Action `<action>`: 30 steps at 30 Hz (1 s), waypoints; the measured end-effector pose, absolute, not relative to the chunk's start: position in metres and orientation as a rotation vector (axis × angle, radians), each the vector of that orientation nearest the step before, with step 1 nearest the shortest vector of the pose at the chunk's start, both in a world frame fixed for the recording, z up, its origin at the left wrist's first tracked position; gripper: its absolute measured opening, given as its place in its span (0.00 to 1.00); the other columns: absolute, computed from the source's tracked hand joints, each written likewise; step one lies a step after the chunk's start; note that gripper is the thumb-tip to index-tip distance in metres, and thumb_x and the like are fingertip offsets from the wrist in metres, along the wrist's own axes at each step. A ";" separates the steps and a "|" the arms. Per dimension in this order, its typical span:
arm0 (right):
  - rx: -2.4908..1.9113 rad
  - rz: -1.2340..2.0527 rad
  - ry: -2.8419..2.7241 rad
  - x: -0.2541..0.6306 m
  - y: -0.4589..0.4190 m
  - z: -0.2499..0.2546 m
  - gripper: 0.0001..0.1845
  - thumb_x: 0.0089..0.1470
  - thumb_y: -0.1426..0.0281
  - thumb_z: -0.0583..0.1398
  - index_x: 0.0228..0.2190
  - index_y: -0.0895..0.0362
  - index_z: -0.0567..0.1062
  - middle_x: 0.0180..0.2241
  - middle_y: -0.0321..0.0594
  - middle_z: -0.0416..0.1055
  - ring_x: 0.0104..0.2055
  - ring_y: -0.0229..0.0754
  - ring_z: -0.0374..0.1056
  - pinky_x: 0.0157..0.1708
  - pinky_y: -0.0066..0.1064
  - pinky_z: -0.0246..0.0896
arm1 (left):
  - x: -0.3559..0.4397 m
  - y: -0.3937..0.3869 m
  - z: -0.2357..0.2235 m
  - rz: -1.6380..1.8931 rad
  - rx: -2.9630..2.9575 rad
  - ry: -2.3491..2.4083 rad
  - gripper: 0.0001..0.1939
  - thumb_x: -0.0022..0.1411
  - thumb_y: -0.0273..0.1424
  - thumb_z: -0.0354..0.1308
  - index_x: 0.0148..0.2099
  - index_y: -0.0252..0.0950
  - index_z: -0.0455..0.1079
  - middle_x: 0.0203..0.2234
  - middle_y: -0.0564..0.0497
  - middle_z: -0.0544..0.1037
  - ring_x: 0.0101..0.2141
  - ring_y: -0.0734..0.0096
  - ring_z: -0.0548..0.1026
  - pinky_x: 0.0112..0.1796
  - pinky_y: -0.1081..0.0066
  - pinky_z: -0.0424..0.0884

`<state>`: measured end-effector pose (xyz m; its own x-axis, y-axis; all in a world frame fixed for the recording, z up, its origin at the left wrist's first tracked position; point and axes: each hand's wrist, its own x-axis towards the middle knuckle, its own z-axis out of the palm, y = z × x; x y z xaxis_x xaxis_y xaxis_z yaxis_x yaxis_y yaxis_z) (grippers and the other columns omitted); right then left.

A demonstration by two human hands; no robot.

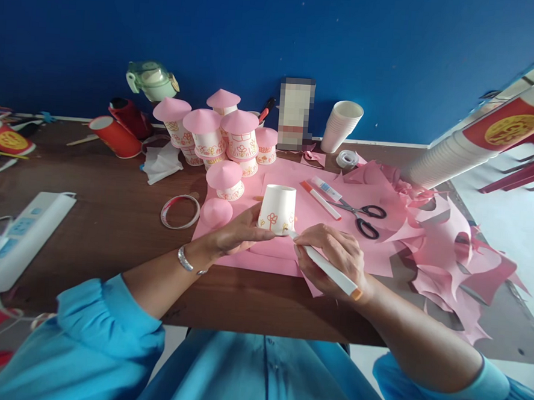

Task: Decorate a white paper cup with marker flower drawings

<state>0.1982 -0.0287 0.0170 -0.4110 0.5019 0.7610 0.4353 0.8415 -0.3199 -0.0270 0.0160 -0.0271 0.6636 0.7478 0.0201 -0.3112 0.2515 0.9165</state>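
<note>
Cup (277, 208) in left hand (234, 234), marker (326, 267) touching

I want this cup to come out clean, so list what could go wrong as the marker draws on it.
1. The left hand steadies the upturned paper cup only from one side; marker pressure from the right hand may tip it and smear the line.
2. The right hand might rub the fresh flowers low on the cup.
3. The uncapped marker lying near the scissors could stain the pink paper.
</note>
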 end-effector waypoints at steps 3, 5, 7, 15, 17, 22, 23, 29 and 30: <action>-0.680 0.101 -2.062 0.198 -0.029 0.017 0.10 0.63 0.80 0.60 0.42 0.53 0.72 0.29 0.33 0.76 0.29 0.36 0.75 0.29 0.28 0.72 | -0.026 0.016 -0.027 0.764 1.094 0.476 0.21 0.63 0.29 0.71 0.57 0.38 0.76 0.51 0.44 0.83 0.51 0.58 0.81 0.54 0.61 0.75; -0.680 0.103 -2.059 0.198 -0.029 0.018 0.11 0.63 0.80 0.61 0.42 0.53 0.72 0.29 0.33 0.76 0.29 0.37 0.75 0.29 0.28 0.72 | -0.026 0.016 -0.025 0.767 1.094 0.481 0.21 0.62 0.30 0.71 0.57 0.38 0.76 0.50 0.44 0.83 0.50 0.58 0.81 0.53 0.61 0.75; -0.673 0.100 -2.058 0.198 -0.029 0.019 0.11 0.62 0.81 0.61 0.42 0.53 0.72 0.29 0.33 0.76 0.29 0.37 0.76 0.29 0.28 0.73 | -0.026 0.015 -0.021 0.766 1.101 0.490 0.21 0.62 0.32 0.72 0.57 0.38 0.76 0.50 0.44 0.83 0.50 0.58 0.81 0.53 0.60 0.75; -0.665 0.105 -2.052 0.198 -0.028 0.018 0.12 0.61 0.81 0.61 0.43 0.53 0.73 0.29 0.33 0.77 0.28 0.37 0.75 0.28 0.28 0.72 | -0.026 0.012 -0.011 0.729 1.115 0.513 0.23 0.61 0.38 0.73 0.55 0.38 0.76 0.50 0.44 0.81 0.51 0.58 0.79 0.54 0.59 0.73; -0.660 0.114 -2.059 0.199 -0.028 0.017 0.12 0.61 0.81 0.61 0.43 0.53 0.73 0.29 0.33 0.77 0.28 0.37 0.76 0.29 0.28 0.72 | -0.026 0.013 -0.012 0.731 1.109 0.519 0.22 0.61 0.36 0.72 0.55 0.38 0.75 0.50 0.44 0.81 0.51 0.58 0.79 0.54 0.60 0.73; -0.649 0.121 -2.066 0.199 -0.027 0.016 0.12 0.61 0.81 0.61 0.43 0.54 0.74 0.30 0.34 0.78 0.29 0.39 0.76 0.29 0.29 0.73 | -0.025 0.014 -0.016 0.745 1.091 0.513 0.24 0.60 0.35 0.74 0.56 0.39 0.74 0.49 0.45 0.81 0.50 0.59 0.79 0.51 0.62 0.72; -0.650 0.118 -2.065 0.199 -0.027 0.017 0.12 0.62 0.81 0.61 0.43 0.54 0.74 0.30 0.34 0.77 0.29 0.39 0.76 0.29 0.29 0.73 | -0.025 0.014 -0.016 0.750 1.094 0.516 0.24 0.59 0.34 0.74 0.56 0.39 0.74 0.49 0.45 0.82 0.50 0.59 0.79 0.50 0.62 0.72; -0.646 0.096 -2.061 0.197 -0.028 0.020 0.11 0.61 0.82 0.62 0.43 0.55 0.73 0.30 0.36 0.77 0.30 0.38 0.77 0.30 0.29 0.74 | -0.026 0.012 -0.014 0.739 1.127 0.550 0.23 0.60 0.34 0.74 0.55 0.39 0.75 0.49 0.46 0.81 0.50 0.59 0.77 0.49 0.62 0.71; -0.645 0.096 -2.063 0.197 -0.028 0.020 0.11 0.62 0.81 0.62 0.42 0.56 0.74 0.30 0.36 0.77 0.30 0.38 0.77 0.31 0.28 0.74 | -0.026 0.011 -0.014 0.734 1.124 0.551 0.24 0.59 0.35 0.74 0.56 0.39 0.74 0.49 0.46 0.81 0.50 0.59 0.77 0.49 0.62 0.71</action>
